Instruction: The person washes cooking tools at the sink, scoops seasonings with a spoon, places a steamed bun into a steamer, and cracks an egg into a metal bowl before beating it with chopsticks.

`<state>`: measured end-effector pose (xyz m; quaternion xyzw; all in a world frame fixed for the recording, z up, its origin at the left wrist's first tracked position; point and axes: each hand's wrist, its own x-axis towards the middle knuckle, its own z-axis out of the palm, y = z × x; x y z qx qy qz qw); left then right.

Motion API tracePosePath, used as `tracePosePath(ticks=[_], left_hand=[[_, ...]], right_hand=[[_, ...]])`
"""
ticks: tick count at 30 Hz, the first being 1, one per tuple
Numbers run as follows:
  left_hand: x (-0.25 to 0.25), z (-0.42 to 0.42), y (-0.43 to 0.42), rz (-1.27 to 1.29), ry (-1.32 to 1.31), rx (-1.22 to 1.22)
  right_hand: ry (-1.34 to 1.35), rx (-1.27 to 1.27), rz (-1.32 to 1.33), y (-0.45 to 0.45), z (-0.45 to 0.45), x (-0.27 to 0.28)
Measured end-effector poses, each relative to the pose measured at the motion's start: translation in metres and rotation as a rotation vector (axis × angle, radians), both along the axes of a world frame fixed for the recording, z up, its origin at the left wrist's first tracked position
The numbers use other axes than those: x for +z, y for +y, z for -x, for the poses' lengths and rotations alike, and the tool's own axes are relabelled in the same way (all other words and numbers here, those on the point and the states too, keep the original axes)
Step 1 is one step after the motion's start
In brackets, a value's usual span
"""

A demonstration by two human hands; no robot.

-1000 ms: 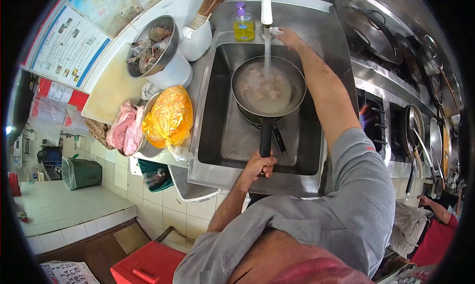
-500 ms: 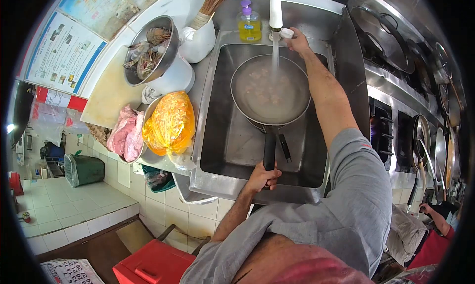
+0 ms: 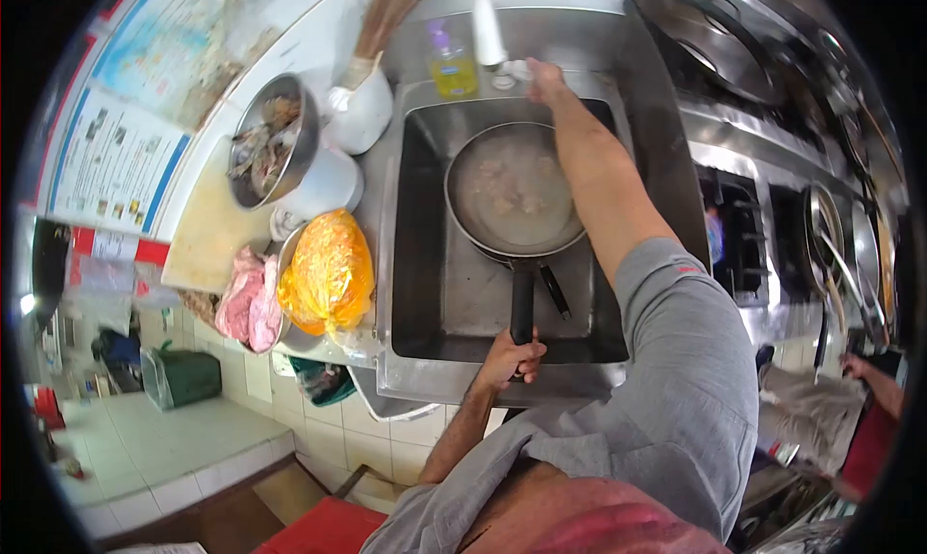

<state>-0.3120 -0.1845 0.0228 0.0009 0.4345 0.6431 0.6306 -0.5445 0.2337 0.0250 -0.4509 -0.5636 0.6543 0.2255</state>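
Head view: rectangular stainless-steel sink [image 3: 410, 375].
Round metal frying pan [image 3: 462, 221]: over the sink; cloudy liquid [image 3: 502, 218] and pale pieces [image 3: 531, 205] inside.
Left hand [image 3: 512, 359]: wrapped round the pan's straight black handle [image 3: 521, 303].
Right hand [image 3: 547, 81]: at the white tap knob [image 3: 517, 69]; cannot tell finger closure.
Step, judged: tap handling, no running water visible; next move calls for a level pan.
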Motion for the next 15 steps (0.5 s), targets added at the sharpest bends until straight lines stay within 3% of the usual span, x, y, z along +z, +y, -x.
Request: tracePosePath(ticks=[1, 2, 4, 5, 7, 8, 11, 15], left_hand=[[0.004, -0.003, -0.003, 0.024, 0.011, -0.015], [0.009, -0.006, -0.007, 0.023, 0.005, -0.081], [0.019, -0.011, -0.015, 0.035, 0.014, -0.008], [0.023, -0.014, -0.022, 0.002, 0.007, 0.011], [0.035, -0.017, -0.036, -0.028, -0.04, 0.031], [0.045, -0.017, -0.044, -0.013, -0.075, 0.037], [0.076, -0.019, -0.066, -0.069, -0.05, -0.008], [0.105, -0.014, -0.092, -0.237, -0.19, -0.133]], right_hand=[[0.049, 0.046, 0.025, 0.013, 0.006, -0.016], [-0.258, 0.151, -0.861, 0.014, -0.002, -0.022], [-0.858, 0.543, -1.383, 0.054, 0.055, -0.04], [-0.797, 0.622, -1.507, 0.017, -0.011, 0.033], [-0.472, 0.235, -0.91, -0.007, -0.05, 0.1], [-0.385, 0.275, -0.788, -0.028, -0.091, 0.138], [-0.295, 0.251, -0.764, -0.053, -0.173, 0.2], [0.196, 0.031, -0.615, -0.101, -0.31, 0.222]])
